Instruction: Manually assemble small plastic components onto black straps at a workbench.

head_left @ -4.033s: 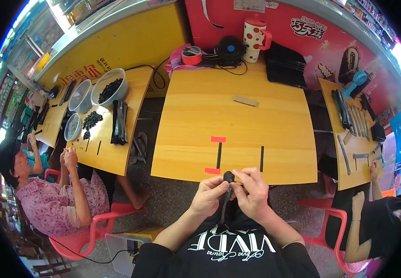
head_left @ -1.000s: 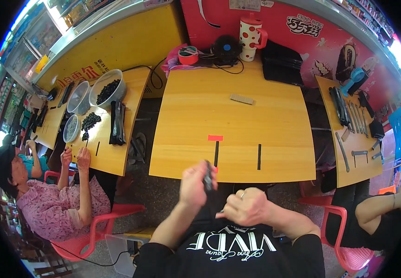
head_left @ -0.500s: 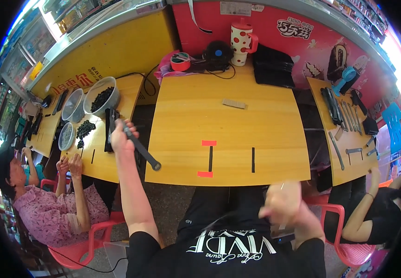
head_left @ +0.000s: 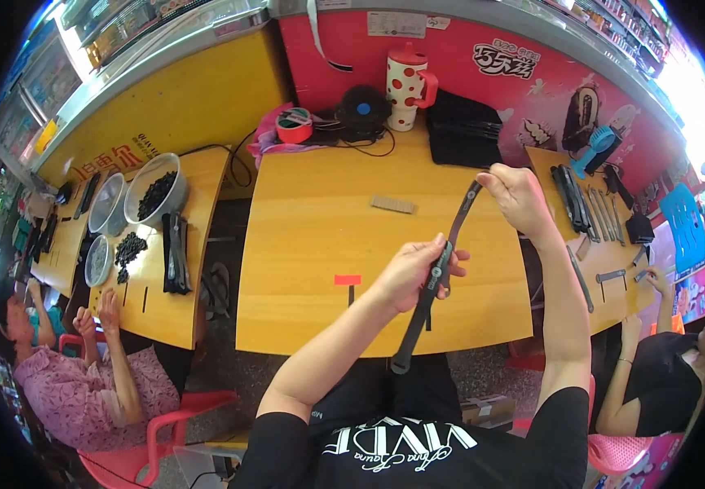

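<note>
My left hand is closed around a dark grey strap bundle, whose rounded lower end hangs over the front edge of the table. Up and to the right, my right hand pinches the top end of a dark strap. That strap runs taut and slanting down from the right fingers into the left hand. Beneath my arms, a red tape mark with a black strip below it shows in part. A small ribbed tan piece lies farther back on the tabletop.
At the table's back stand a spotted tumbler, a black round device, a red tape roll and black pouches. People sit at side tables left and right. The left one holds plastic tubs of black parts.
My left hand has swung from the left table edge to the middle with its straps. My right hand has risen from near my lap and now grips a strap end. The view has shifted slightly.
</note>
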The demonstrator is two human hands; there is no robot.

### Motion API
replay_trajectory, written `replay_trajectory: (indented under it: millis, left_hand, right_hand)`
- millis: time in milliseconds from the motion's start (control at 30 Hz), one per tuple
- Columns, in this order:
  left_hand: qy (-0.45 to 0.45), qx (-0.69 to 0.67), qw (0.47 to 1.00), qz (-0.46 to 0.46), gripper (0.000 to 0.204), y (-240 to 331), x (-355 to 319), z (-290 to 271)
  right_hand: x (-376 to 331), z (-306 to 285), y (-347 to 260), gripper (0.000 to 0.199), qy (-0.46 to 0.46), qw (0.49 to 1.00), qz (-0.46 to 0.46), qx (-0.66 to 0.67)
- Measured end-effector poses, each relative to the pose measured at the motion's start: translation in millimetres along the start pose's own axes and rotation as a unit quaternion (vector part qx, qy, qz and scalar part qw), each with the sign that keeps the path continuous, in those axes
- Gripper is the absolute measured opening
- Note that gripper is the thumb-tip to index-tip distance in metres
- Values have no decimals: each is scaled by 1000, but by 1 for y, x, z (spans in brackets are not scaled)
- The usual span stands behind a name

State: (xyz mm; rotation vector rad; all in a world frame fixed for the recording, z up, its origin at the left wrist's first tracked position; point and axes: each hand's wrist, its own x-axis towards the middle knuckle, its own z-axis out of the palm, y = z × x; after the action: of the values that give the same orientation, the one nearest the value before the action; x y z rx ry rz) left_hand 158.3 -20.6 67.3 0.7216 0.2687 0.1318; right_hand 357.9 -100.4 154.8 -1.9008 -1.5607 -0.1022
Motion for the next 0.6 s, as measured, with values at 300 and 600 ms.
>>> replay_trajectory:
  millis: [300, 600]
  left_hand:
    - [120, -85, 988, -52, 38, -48, 70, 8]
    - [166, -122, 975, -87, 38, -67, 99, -4]
  right_hand:
    - [29, 98, 108, 34, -17, 994, 87, -61]
    - [21, 144, 137, 32, -36, 990, 123, -64]
